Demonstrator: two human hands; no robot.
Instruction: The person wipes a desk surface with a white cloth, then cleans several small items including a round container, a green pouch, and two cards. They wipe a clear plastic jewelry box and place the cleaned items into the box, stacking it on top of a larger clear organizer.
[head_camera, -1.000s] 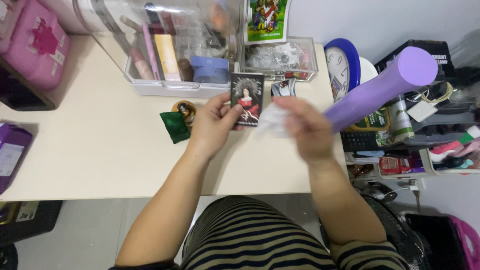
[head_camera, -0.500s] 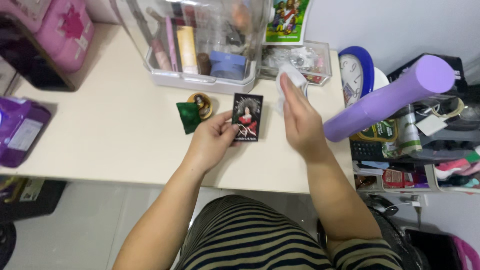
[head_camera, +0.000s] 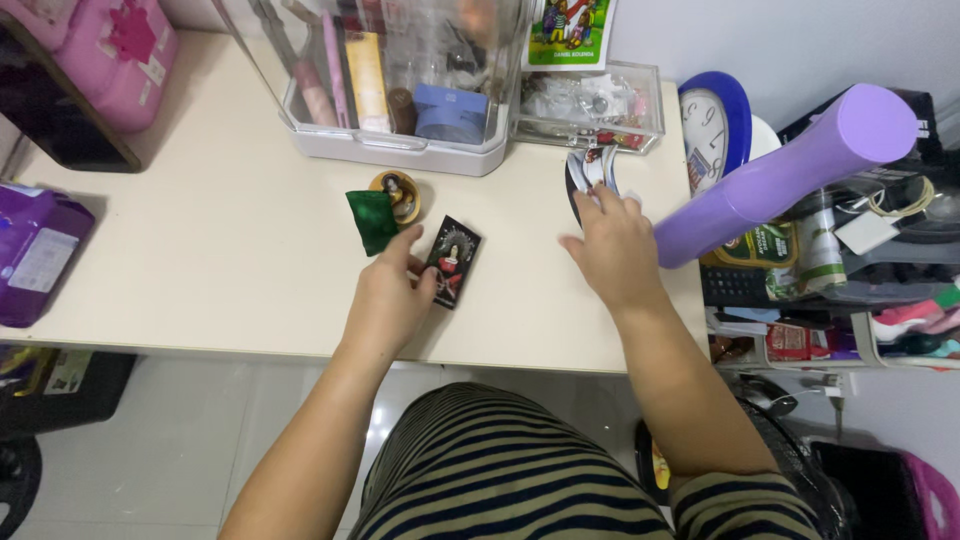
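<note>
Open desk, left: bare cream desk (head_camera: 200, 230) lay free from the near edge to the far side.
Far edge: clear organiser box (head_camera: 400, 90) and small clear case (head_camera: 585, 105) blocked reach.
Right: purple roll (head_camera: 790, 170) slanted over the desk edge, blue clock (head_camera: 712, 125) behind it.
Middle: green pouch (head_camera: 372, 220) and gold round trinket (head_camera: 400, 195) stood just beside the dark picture card (head_camera: 452, 260).
Far left: pink case (head_camera: 120, 55), purple pack (head_camera: 35, 250) at the edge.

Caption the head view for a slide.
Left hand holds a dark picture card on the table; right hand touches another card.
</note>
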